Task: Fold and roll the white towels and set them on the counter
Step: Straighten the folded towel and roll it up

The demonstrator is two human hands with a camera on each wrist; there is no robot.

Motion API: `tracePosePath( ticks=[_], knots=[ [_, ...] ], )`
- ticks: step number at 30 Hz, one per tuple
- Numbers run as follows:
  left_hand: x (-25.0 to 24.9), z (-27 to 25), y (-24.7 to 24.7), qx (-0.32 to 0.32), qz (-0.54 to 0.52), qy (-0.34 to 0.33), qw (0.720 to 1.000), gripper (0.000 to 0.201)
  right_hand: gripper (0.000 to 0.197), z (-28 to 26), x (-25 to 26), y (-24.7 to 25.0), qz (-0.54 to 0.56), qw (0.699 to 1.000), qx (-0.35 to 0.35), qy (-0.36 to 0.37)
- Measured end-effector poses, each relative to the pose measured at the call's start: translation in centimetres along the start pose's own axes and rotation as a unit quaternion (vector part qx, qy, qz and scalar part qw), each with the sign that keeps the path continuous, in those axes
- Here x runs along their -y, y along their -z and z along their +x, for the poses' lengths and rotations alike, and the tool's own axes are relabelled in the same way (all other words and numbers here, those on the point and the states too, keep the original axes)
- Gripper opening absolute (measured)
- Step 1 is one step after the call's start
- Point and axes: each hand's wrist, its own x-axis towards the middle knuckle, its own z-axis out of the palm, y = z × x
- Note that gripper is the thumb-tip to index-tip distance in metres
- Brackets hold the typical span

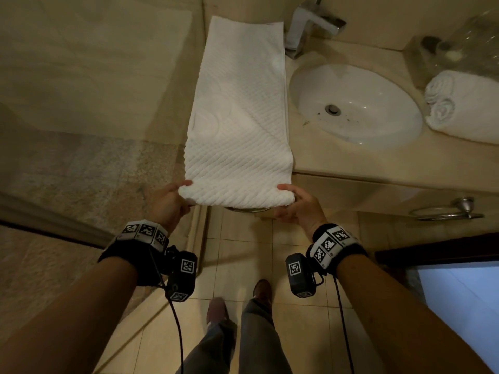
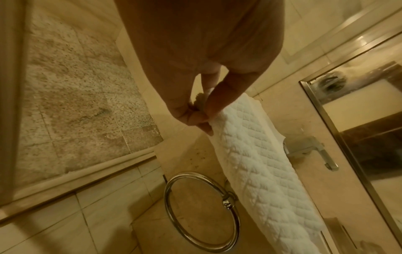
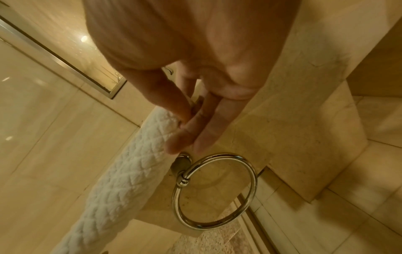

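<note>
A long folded white quilted towel (image 1: pixel 237 109) lies lengthwise on the beige counter (image 1: pixel 337 160), left of the sink, its near end hanging past the front edge. My left hand (image 1: pixel 172 201) pinches the near left corner of the towel (image 2: pixel 245 154), thumb on top. My right hand (image 1: pixel 299 203) pinches the near right corner of the towel (image 3: pixel 130 171), thumb above and fingers under. The near end is lifted and curled slightly. Two rolled white towels (image 1: pixel 459 106) lie on the counter at the right.
A white oval sink (image 1: pixel 353 103) and chrome faucet (image 1: pixel 310 25) sit right of the towel. A chrome towel ring (image 1: pixel 445 211) hangs on the counter front, another ring (image 2: pixel 202 211) below the towel's end. A wall lies at the left, a tiled floor below.
</note>
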Motion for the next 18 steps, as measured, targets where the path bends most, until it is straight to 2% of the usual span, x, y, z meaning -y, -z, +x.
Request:
tracePosePath(
  ticks=[5,8,9,12,14,15,17,18],
  knots=[
    [-0.2,0.4,0.0,0.044,-0.003,-0.012,0.999,0.033,0.034,0.3,0.0,0.2,0.000,1.000,-0.003,0.015],
    [0.0,1.0,0.0,0.029,-0.036,0.000,0.999,0.008,0.027,0.8,0.2,0.0,-0.028,0.999,-0.022,0.020],
    [0.1,1.4,0.0,0.017,-0.042,0.001,0.999,0.005,0.027,1.0,0.3,-0.1,-0.036,0.999,-0.025,0.027],
    [0.3,2.3,0.2,-0.026,-0.040,0.005,0.999,0.027,0.025,1.8,0.7,-0.3,-0.088,0.994,-0.038,0.052],
    [0.1,2.7,0.0,-0.044,-0.031,0.000,0.999,0.039,0.016,2.2,1.2,-0.7,-0.084,0.995,-0.031,0.040],
    [-0.1,2.8,-0.1,-0.040,-0.029,0.003,0.999,0.035,0.013,2.7,1.3,-0.8,-0.082,0.995,-0.036,0.033],
    [-0.5,2.9,-0.2,-0.018,-0.023,0.015,0.999,0.006,0.023,3.8,1.0,-0.8,-0.089,0.994,-0.051,0.023],
    [-0.7,3.0,-0.2,-0.003,-0.010,0.020,1.000,0.012,0.033,4.7,0.7,-0.7,-0.091,0.994,-0.054,0.022]
  ],
)
